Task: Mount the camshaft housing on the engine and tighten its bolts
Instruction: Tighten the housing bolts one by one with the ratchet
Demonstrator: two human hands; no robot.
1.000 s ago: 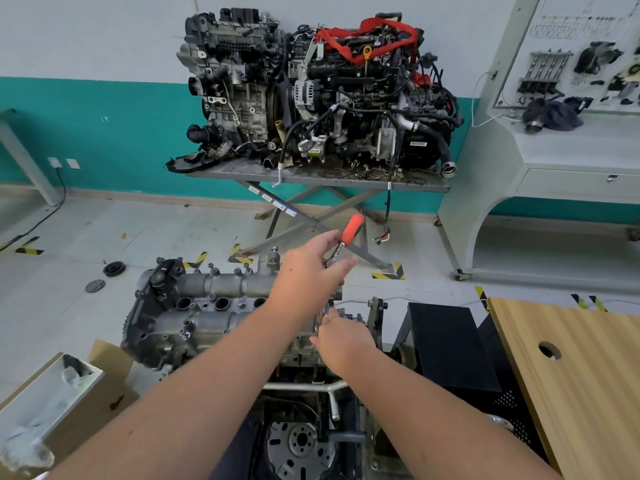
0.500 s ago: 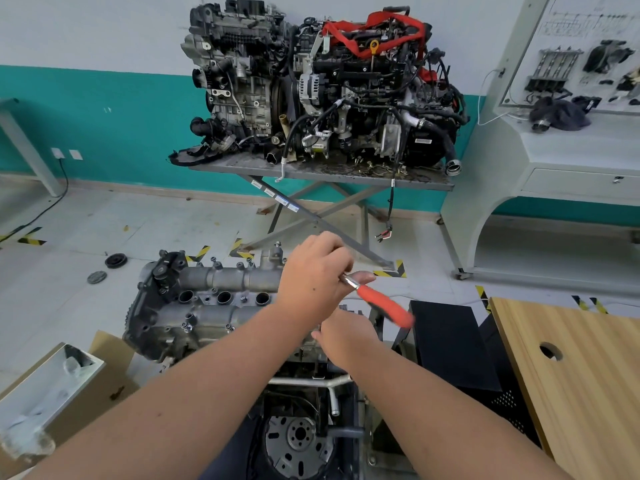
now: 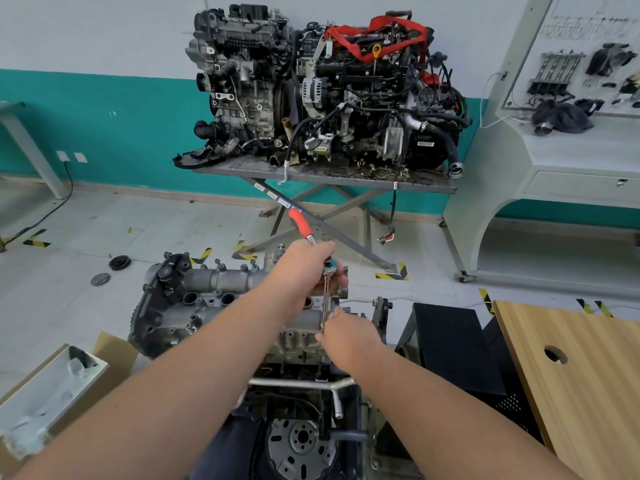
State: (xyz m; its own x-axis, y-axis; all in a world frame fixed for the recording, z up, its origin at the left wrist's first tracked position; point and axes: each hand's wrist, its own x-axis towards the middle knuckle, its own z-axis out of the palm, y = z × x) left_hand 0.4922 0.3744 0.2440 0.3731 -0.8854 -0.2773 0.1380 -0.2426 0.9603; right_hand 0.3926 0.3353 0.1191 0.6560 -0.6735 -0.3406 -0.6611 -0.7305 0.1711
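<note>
The grey camshaft housing [image 3: 207,292] lies on top of the engine [image 3: 298,344] on a stand in front of me. My left hand [image 3: 304,268] grips a ratchet wrench [image 3: 301,225] near its head; its red handle points up and away to the left. A thin extension bar [image 3: 326,299] runs straight down from the ratchet head to the housing's right end. My right hand [image 3: 349,336] pinches the lower end of that bar. The bolt under it is hidden by my fingers.
A second engine [image 3: 325,91] sits on a folding metal table [image 3: 346,178] against the wall. A wooden tabletop [image 3: 581,375] with a hole is at the right, a black box [image 3: 450,344] beside it. A cardboard box [image 3: 52,393] lies lower left. A flywheel [image 3: 301,441] shows below.
The red handle swung from upper right, down to the right, then round to upper left. Both hands stayed at the housing's right end.
</note>
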